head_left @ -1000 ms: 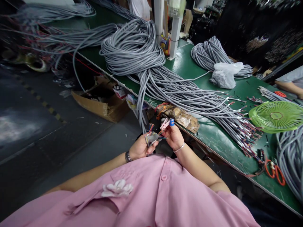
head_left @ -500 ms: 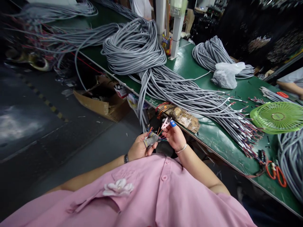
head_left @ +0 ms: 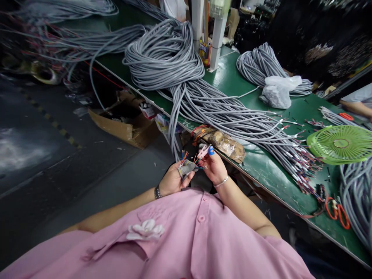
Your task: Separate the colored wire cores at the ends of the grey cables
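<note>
In front of my shirt, my left hand (head_left: 172,179) is closed around a small bunch of grey cable ends (head_left: 186,168), with thin coloured wires fanning out of them. Grey cables run from the table edge down towards this hand. Just to the right, my right hand (head_left: 217,169) pinches a small pink clip-like tool (head_left: 203,151) close to the wire tips. A blue wrap (head_left: 211,150) covers one of its fingertips. Whether the pink tool touches a wire, I cannot tell.
A green table (head_left: 255,155) carries a large coil of grey cable (head_left: 165,58), a wrapped wooden block (head_left: 225,143), a green fan (head_left: 340,144) and orange-handled scissors (head_left: 337,212). A cardboard box (head_left: 113,126) lies on the floor. Another person's arm (head_left: 356,107) shows at far right.
Both hands stay almost in place, still holding the cable ends and the pink tool. My left hand has turned slightly, and the right fingers have shifted a little lower.
</note>
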### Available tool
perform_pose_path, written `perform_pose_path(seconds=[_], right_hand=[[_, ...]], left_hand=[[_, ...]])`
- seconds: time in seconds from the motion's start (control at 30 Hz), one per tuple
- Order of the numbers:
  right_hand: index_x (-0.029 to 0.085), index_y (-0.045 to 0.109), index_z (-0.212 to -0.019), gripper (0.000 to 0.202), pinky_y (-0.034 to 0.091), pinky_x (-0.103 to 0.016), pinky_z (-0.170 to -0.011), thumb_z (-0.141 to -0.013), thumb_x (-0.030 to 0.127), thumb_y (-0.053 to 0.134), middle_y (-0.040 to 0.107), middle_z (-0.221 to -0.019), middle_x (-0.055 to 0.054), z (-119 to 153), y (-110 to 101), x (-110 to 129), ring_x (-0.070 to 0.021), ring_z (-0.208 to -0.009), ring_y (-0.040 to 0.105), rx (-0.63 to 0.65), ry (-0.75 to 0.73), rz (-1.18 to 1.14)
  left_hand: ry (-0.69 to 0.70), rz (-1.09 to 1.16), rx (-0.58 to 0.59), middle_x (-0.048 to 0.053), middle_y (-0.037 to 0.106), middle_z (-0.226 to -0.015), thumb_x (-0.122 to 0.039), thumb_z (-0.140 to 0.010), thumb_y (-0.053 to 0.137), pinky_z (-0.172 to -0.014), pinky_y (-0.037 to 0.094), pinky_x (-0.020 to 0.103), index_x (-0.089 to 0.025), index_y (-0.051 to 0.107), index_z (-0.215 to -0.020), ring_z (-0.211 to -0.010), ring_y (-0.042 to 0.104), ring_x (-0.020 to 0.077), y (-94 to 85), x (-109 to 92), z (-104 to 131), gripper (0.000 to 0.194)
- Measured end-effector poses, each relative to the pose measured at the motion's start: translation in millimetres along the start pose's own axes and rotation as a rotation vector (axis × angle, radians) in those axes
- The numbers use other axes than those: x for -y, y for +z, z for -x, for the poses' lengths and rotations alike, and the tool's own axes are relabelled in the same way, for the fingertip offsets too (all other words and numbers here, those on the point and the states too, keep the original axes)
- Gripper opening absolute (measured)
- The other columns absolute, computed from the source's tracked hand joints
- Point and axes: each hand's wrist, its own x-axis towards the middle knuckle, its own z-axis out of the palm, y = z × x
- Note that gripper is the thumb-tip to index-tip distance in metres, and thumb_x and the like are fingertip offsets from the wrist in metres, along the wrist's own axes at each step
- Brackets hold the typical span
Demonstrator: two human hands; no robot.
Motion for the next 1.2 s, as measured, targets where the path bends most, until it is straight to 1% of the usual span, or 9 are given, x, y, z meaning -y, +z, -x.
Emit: perform_pose_path(seconds=[0.2, 0.37, 0.47, 0.6, 0.67, 0.8, 0.9, 1.03, 1.2], right_hand=[[0.018, 0.065, -0.092, 0.037, 0.048, -0.02, -0.056, -0.079, 0.053, 0.065, 0.067, -0.09, -0.004, -0.2, -1.5, -2.6, -0.0119, -0.072, 0.059, -0.008, 0.047, -0.06], [0.02, 0.063, -0.091, 0.047, 0.049, -0.022, -0.056, -0.081, 0.064, 0.054, 0.066, -0.089, -0.004, 3.5, -4.2, -0.5, -0.0116, -0.067, 0.057, 0.086, 0.135, -0.093], [0.019, 0.064, -0.09, 0.048, 0.05, -0.023, -0.057, -0.08, 0.065, 0.054, 0.066, -0.089, -0.005, 6.1, -2.8, 2.4, -0.0116, -0.066, 0.056, 0.109, 0.173, -0.094], [0.017, 0.065, -0.089, 0.035, 0.049, -0.02, -0.056, -0.079, 0.05, 0.065, 0.064, -0.083, -0.003, 9.1, 2.1, 4.0, -0.0098, -0.064, 0.055, 0.056, 0.088, -0.022], [0.016, 0.065, -0.087, 0.033, 0.049, -0.019, -0.054, -0.079, 0.048, 0.066, 0.063, -0.079, -0.003, 10.0, 3.6, 3.4, -0.0092, -0.062, 0.054, 0.034, 0.029, 0.018], [0.015, 0.067, -0.088, 0.038, 0.049, -0.02, -0.053, -0.08, 0.053, 0.064, 0.064, -0.082, -0.004, 8.5, 3.1, 2.0, -0.0094, -0.061, 0.054, 0.032, -0.01, 0.048], [0.015, 0.067, -0.091, 0.041, 0.049, -0.02, -0.053, -0.079, 0.054, 0.064, 0.065, -0.085, -0.005, 4.1, 1.7, 1.1, -0.0095, -0.061, 0.054, 0.053, 0.0, 0.041], [0.015, 0.068, -0.087, 0.046, 0.049, -0.021, -0.054, -0.08, 0.06, 0.059, 0.067, -0.085, -0.006, -2.3, 0.7, -0.2, -0.0099, -0.059, 0.053, 0.068, 0.021, 0.036], [0.016, 0.067, -0.084, 0.051, 0.05, -0.024, -0.056, -0.083, 0.064, 0.051, 0.068, -0.091, -0.007, -4.0, -1.5, -0.1, -0.0116, -0.062, 0.055, 0.15, -0.019, 0.043]], left_hand=[[-0.003, -0.021, 0.03, -0.003, 0.059, -0.053, -0.04, -0.068, 0.073, -0.027, 0.022, 0.016, -0.016, 0.053, -0.076, -0.027, 0.038, 0.0038, -5.1, 3.9, -1.4, 0.033], [0.001, -0.066, 0.042, -0.002, 0.061, -0.054, -0.041, -0.068, 0.074, -0.028, 0.024, 0.016, -0.016, 0.055, -0.081, -0.028, 0.041, 0.0049, -10.8, 5.7, 4.3, 0.034], [0.013, -0.084, 0.038, -0.002, 0.062, -0.056, -0.042, -0.07, 0.073, -0.029, 0.026, 0.016, -0.016, 0.056, -0.086, -0.029, 0.043, 0.0055, -11.9, 5.9, 10.6, 0.035], [0.086, -0.075, -0.015, -0.003, 0.062, -0.058, -0.041, -0.072, 0.071, -0.03, 0.025, 0.015, -0.016, 0.055, -0.086, -0.031, 0.043, 0.0041, -10.2, 5.8, 13.4, 0.033], [0.109, -0.078, -0.018, -0.003, 0.062, -0.059, -0.041, -0.073, 0.07, -0.03, 0.024, 0.015, -0.017, 0.054, -0.084, -0.031, 0.043, 0.0037, -9.7, 6.2, 11.9, 0.031], [0.125, -0.094, -0.001, -0.003, 0.062, -0.06, -0.04, -0.073, 0.07, -0.031, 0.026, 0.015, -0.018, 0.054, -0.085, -0.032, 0.043, 0.0041, -10.4, 8.1, 7.1, 0.03], [0.13, -0.111, -0.019, -0.003, 0.062, -0.06, -0.039, -0.074, 0.069, -0.031, 0.025, 0.015, -0.018, 0.053, -0.086, -0.032, 0.043, 0.004, -10.3, 9.4, 4.2, 0.029], [0.158, -0.146, -0.039, -0.004, 0.061, -0.059, -0.038, -0.078, 0.066, -0.029, 0.024, 0.015, -0.018, 0.053, -0.084, -0.032, 0.042, 0.0041, -10.6, 10.5, 0.7, 0.025], [0.179, -0.157, -0.043, -0.004, 0.061, -0.059, -0.036, -0.08, 0.064, -0.029, 0.023, 0.015, -0.017, 0.054, -0.085, -0.031, 0.041, 0.004, -13.5, 10.7, -1.7, 0.022]])
